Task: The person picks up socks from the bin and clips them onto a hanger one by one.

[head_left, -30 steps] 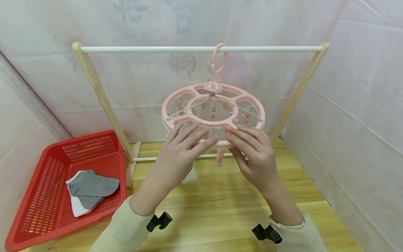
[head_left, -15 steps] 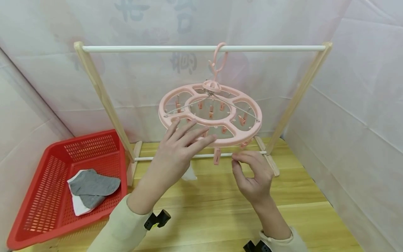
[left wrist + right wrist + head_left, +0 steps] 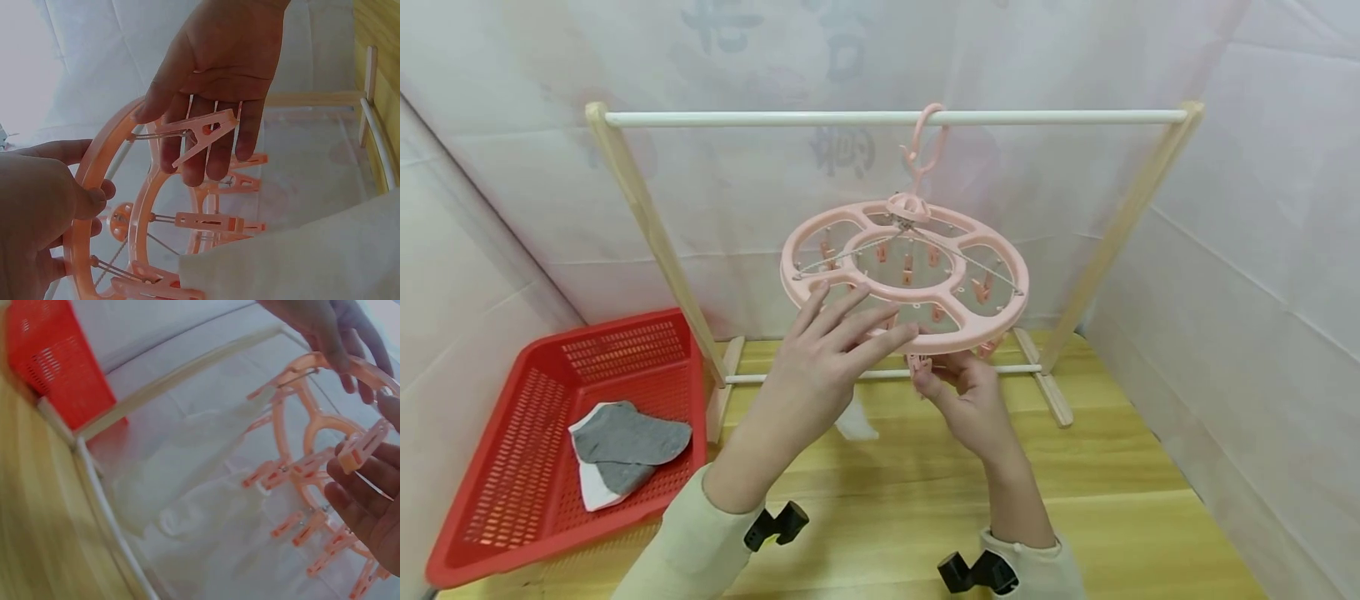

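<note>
**Two hands at a pink hanger, one gripping its rim, one loose beneath a clip**

The left hand (image 3: 808, 379) grips the near rim of the round hanger (image 3: 910, 293), fingers over the top and bent round it, apparently to keep it from swinging or turning. To its right, the right hand (image 3: 973, 408) is under the rim, palm facing a dangling clip (image 3: 362, 447). Its fingers are nearly straight behind the clip and its thumb is up by the rim; it seems to back the clip rather than pinch it.

Just below the left hand hangs a white cloth (image 3: 281, 256), partly hidden from above; a clip seems to bear it. Beyond both hands, other clips (image 3: 209, 220) dangle from the hanger.

Above and behind the hands, the hanger's hook (image 3: 917, 133) loops over the white bar (image 3: 760, 119) of a wooden stand (image 3: 650, 225), so the bar likely takes most of the weight. The stand rests on a table (image 3: 865, 500) under the hands.

Left of the left hand sits a red basket (image 3: 516, 433), near enough to reach, with grey and white socks (image 3: 632, 437) lying flat inside.
</note>
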### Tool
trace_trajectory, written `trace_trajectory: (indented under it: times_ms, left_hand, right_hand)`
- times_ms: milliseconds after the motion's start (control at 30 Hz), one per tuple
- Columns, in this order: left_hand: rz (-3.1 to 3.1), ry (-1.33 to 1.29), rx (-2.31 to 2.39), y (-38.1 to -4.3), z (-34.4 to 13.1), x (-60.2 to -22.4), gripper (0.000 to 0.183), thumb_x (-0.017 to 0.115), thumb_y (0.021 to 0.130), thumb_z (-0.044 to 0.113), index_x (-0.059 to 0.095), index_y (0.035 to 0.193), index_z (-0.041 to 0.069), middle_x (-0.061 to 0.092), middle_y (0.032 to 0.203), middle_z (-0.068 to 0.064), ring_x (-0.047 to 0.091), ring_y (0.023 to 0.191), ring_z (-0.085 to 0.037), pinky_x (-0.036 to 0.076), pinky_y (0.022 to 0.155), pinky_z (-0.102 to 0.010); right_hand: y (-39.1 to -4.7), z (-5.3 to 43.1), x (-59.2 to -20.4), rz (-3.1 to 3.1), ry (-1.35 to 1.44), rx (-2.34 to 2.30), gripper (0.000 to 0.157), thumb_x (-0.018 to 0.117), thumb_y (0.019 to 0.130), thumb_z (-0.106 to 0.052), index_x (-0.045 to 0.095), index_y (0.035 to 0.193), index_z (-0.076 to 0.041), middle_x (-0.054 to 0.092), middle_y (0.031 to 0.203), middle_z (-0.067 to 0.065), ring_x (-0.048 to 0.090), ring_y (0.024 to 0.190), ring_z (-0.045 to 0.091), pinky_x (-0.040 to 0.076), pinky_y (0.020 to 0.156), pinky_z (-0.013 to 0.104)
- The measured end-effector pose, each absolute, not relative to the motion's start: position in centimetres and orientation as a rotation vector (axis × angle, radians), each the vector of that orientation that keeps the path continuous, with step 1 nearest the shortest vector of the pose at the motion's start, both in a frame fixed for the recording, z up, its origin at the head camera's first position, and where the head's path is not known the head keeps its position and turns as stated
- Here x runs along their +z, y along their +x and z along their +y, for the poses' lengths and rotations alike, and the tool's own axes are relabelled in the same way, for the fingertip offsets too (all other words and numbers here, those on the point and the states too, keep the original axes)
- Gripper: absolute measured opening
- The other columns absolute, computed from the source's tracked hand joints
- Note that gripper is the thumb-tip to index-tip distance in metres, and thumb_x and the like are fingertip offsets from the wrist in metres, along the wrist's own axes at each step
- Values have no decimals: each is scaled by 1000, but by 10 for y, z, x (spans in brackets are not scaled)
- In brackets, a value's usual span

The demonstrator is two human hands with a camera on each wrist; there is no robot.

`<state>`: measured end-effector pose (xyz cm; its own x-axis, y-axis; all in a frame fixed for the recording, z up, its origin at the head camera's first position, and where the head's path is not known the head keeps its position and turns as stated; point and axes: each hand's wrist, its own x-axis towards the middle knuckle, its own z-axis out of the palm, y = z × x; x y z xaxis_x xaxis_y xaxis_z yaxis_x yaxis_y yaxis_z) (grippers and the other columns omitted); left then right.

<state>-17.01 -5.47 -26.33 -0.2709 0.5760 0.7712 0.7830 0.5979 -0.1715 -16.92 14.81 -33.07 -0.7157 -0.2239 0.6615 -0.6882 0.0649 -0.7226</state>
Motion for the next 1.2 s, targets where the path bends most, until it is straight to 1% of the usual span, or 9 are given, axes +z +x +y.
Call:
trace_trajectory:
  times_ms: [100, 233, 367, 567, 633, 733, 867, 1000, 1200]
  left_hand:
    - [-1988, -1068, -289, -173, -54, -267, 58, 68, 75, -4, 58, 121, 29, 55, 126, 2, 41, 126, -24, 22, 107, -50]
    - [-2002, -1061, -285, -175, -55, -271, 58, 68, 76, -4, 57, 122, 30, 55, 126, 3, 40, 127, -24, 21, 107, -50]
    - [-2021, -1064, -271, -176, -55, -273, 57, 65, 78, -5, 57, 123, 29, 55, 126, 2, 39, 127, -25, 19, 108, -51]
    - [-2031, -1063, -258, -176, -55, -275, 54, 63, 81, -3, 57, 123, 30, 56, 125, 2, 38, 129, -26, 18, 108, -52]
    - [-2035, -1068, -264, -175, -56, -275, 56, 62, 81, -4, 56, 125, 30, 56, 125, 2, 37, 129, -26, 18, 108, -52]
    - [-2039, -1074, -274, -176, -57, -277, 58, 63, 80, -5, 56, 126, 30, 56, 125, 2, 37, 130, -26, 17, 108, -53]
    - [-2044, -1081, -281, -177, -58, -280, 58, 64, 79, -5, 57, 124, 30, 55, 126, 2, 36, 130, -26, 18, 108, -53]
    - [-2050, -1079, -280, -176, -59, -282, 61, 64, 78, -8, 57, 125, 29, 56, 126, 2, 35, 131, -27, 19, 107, -53]
    - [-2013, -1105, -381, -173, -60, -279, 61, 58, 77, -15, 58, 124, 24, 59, 122, 0, 36, 131, -25, 23, 106, -53]
  right_hand:
    - [-174, 152, -335, -1890, 945, 1816, 19, 54, 86, 10, 57, 104, 9, 56, 77, 19, 53, 61, 24, 48, 56, 29]
    - [-177, 158, -342, -1847, 914, 2008, 26, 53, 85, 12, 57, 111, 6, 58, 87, 26, 58, 67, 25, 51, 59, 30]
    - [-180, 159, -348, -1855, 831, 2097, 26, 56, 86, 7, 58, 112, 4, 59, 92, 24, 60, 72, 26, 52, 64, 31]
    - [-181, 157, -352, -1876, 803, 2125, 26, 56, 87, 5, 56, 113, 3, 59, 95, 25, 61, 78, 28, 53, 70, 34]
    - [-180, 156, -353, -1878, 799, 2124, 26, 56, 87, 5, 57, 113, 2, 59, 94, 26, 61, 77, 28, 53, 69, 34]
    - [-177, 153, -351, -1915, 800, 2104, 23, 56, 87, 4, 59, 109, 2, 60, 92, 22, 61, 75, 27, 53, 67, 34]
    - [-169, 148, -341, -1975, 836, 2092, 19, 54, 88, 6, 58, 106, 4, 59, 90, 22, 59, 73, 30, 52, 66, 34]
    - [-162, 147, -334, -2042, 810, 2088, 20, 53, 88, 5, 56, 108, 6, 58, 95, 27, 59, 79, 29, 52, 71, 35]
    - [-160, 148, -330, -2078, 798, 2075, 19, 55, 89, 3, 56, 107, 8, 59, 98, 25, 60, 84, 29, 52, 74, 36]
